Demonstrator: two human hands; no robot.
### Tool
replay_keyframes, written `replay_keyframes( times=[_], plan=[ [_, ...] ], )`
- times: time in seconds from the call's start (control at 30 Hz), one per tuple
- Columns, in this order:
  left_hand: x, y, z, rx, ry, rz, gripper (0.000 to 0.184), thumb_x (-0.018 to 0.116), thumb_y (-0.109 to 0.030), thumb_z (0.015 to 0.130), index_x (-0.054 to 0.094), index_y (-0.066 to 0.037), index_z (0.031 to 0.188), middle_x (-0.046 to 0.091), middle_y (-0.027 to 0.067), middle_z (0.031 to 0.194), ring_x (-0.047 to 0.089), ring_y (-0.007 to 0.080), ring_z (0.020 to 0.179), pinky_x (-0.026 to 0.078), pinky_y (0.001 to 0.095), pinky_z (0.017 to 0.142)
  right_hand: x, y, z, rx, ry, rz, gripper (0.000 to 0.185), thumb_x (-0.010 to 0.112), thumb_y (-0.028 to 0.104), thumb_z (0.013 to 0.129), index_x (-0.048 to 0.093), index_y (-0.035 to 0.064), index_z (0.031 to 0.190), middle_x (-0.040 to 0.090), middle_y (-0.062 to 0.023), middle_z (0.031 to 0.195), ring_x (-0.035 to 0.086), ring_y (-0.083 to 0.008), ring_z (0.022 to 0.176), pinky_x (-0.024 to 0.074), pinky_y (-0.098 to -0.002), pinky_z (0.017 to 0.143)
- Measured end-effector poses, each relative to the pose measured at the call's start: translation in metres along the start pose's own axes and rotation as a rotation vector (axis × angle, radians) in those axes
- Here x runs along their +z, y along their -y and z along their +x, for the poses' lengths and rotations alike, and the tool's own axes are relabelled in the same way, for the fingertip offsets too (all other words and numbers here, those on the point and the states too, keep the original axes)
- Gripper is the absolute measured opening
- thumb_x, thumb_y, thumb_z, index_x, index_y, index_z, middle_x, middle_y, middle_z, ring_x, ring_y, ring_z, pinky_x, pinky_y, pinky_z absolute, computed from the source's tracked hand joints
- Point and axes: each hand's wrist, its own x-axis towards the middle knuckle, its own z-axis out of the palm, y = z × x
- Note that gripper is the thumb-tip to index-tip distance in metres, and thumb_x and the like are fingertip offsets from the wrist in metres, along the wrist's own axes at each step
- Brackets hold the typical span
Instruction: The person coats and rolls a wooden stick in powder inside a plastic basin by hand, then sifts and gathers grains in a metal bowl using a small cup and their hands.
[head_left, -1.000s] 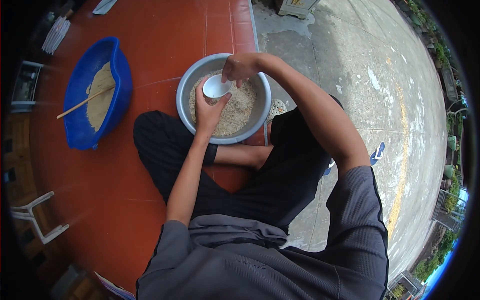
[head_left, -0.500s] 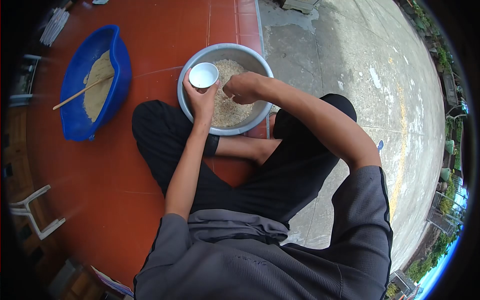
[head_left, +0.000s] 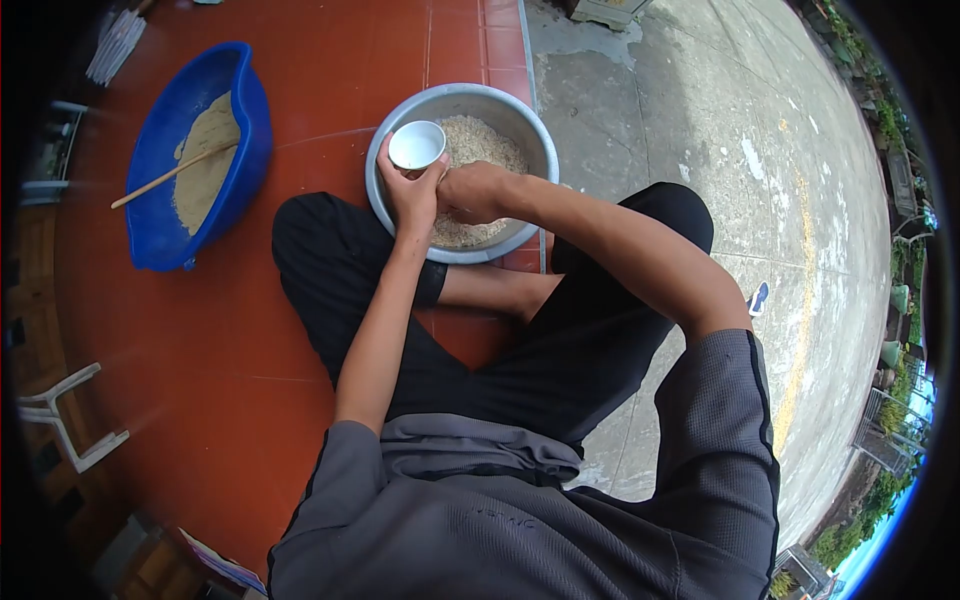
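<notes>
My left hand (head_left: 410, 198) is closed around a small white bowl (head_left: 417, 146), its mouth facing up, over the left side of a grey metal basin (head_left: 546, 150). Inside the bowl I see only its pale inner surface. Pale, flaky grain (head_left: 487, 142) covers the basin's bottom. Just right of the bowl, my right hand (head_left: 478, 192) hangs low over the grain with its fingers curled in. The fingertips lie close to my left hand and are partly hidden, so what they hold cannot be made out.
A blue tub (head_left: 258, 125) stands left on the red tiled floor (head_left: 330, 90), holding tan powder (head_left: 205, 160) with a wooden stick (head_left: 165, 181) across it. My crossed legs flank the basin's near side. Concrete ground (head_left: 700, 130) lies right; a white chair frame (head_left: 75, 415) is at lower left.
My right hand has moved left, closer to my left hand and the bowl. The left hand keeps its hold on the bowl. The whole view has shifted slightly.
</notes>
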Motion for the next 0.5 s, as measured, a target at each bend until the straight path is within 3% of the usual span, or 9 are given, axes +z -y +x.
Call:
replay_keyframes(
  times=[0.17, 0.37, 0.47, 0.5],
  plan=[
    [0.001, -0.006, 0.000, 0.003, -0.024, 0.058, 0.096, 0.088, 0.006, 0.087, 0.033, -0.005, 0.164, 0.054, 0.0194, 0.150, 0.063, 0.0278, 0.133, 0.058, 0.0388, 0.108, -0.020, -0.007, 0.007, 0.014, 0.092, -0.015, 0.015, 0.071, 0.013, 0.093, 0.078, 0.0007, 0.098, 0.080, -0.0239, 0.101, 0.078, -0.0428, 0.098, 0.0618, -0.0540, 0.085],
    [0.001, -0.005, 0.002, -0.010, -0.029, 0.027, 0.095, 0.087, 0.006, 0.088, 0.032, -0.005, 0.164, 0.053, 0.0194, 0.151, 0.063, 0.0278, 0.134, 0.057, 0.0394, 0.110, -0.044, -0.017, 0.004, 0.223, 0.052, -0.054, 0.021, 0.070, 0.016, 0.094, 0.078, -0.0022, 0.098, 0.080, -0.0264, 0.102, 0.079, -0.0434, 0.102, 0.0627, -0.0536, 0.088],
    [0.003, -0.007, 0.001, 0.014, -0.024, 0.030, 0.095, 0.087, 0.007, 0.088, 0.032, -0.004, 0.164, 0.052, 0.0196, 0.152, 0.062, 0.0280, 0.135, 0.057, 0.0397, 0.111, -0.059, -0.041, -0.002, 0.295, -0.107, -0.010, 0.030, 0.074, 0.018, 0.091, 0.076, -0.0030, 0.112, 0.079, -0.0279, 0.108, 0.078, -0.0427, 0.106, 0.0625, -0.0527, 0.093],
    [0.003, -0.006, 0.001, 0.031, -0.026, 0.041, 0.095, 0.087, 0.007, 0.088, 0.032, -0.004, 0.164, 0.052, 0.0197, 0.153, 0.062, 0.0281, 0.136, 0.057, 0.0397, 0.112, -0.058, -0.053, -0.005, 0.322, -0.278, -0.068, 0.036, 0.075, 0.019, 0.090, 0.073, -0.0025, 0.118, 0.079, -0.0284, 0.110, 0.078, -0.0429, 0.108, 0.0623, -0.0525, 0.095]
  ],
)
